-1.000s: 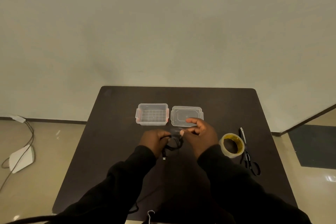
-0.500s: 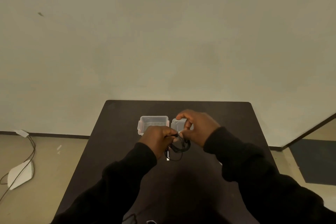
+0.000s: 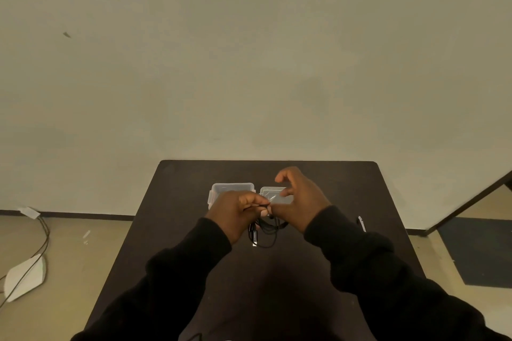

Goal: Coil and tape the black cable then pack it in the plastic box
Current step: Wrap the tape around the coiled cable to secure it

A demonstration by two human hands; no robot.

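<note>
Dark bench (image 3: 346, 188) against plain wall, both hands raised over it.
Left hand (image 3: 235, 213) grip pinching coiled black cable (image 3: 266, 230); right hand (image 3: 299, 202) pinching it too, forefinger lifted; plastic box (image 3: 221, 188) behind.

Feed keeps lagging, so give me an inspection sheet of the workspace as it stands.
Surface: dark table, mostly bare.
Job's things: black cable coiled between both hands above the table; open plastic box and its lid beyond them.
Clutter: white pen-like item by the right sleeve.
Grippers: left hand pinches the coil; right hand grips it, fingers partly spread.
Cables: dark cord on the floor, left.
Surroundings: plain wall; white object on the floor.
</note>
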